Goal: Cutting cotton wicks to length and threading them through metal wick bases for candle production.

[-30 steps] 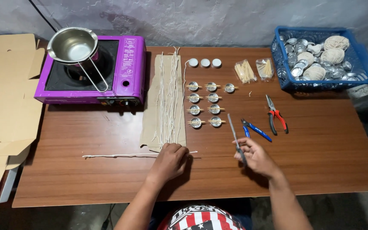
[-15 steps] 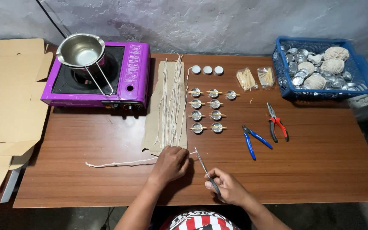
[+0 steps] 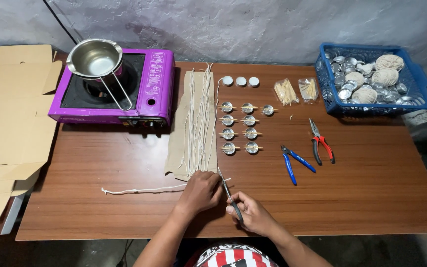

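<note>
Comparing the three views, the right hand (image 3: 253,213) is seen to have been brought in from the open surface (image 3: 371,198) right of the wick strip toward the body, so that it now sits just beside the left hand (image 3: 201,190). A slim dark-handled tool (image 3: 228,193), probably scissors or tweezers, is pinched between the right thumb and fingers; a second ago it was held out near the blue cutters (image 3: 292,160), and now its tip is laid close against the left fingers. The left hand is kept curled, pressed down on the near end of a long wick (image 3: 144,189), which lies loose across the surface to the left and is hardly shifted between views. Whether the tool's blades are apart or closed cannot be told. From this the work in hand is judged to be at the point where tool and wick meet, with the wick pinned for it. Beyond the hands, more wicks are laid lengthwise on a cardboard strip (image 3: 176,148), and small metal cups (image 3: 238,127) with sticks across them stand in rows to its right. Red pliers (image 3: 321,146), a blue basket (image 3: 423,96), a purple stove (image 3: 156,84) with a steel pot (image 3: 95,58) and flat cardboard (image 3: 6,118) are left untouched.
</note>
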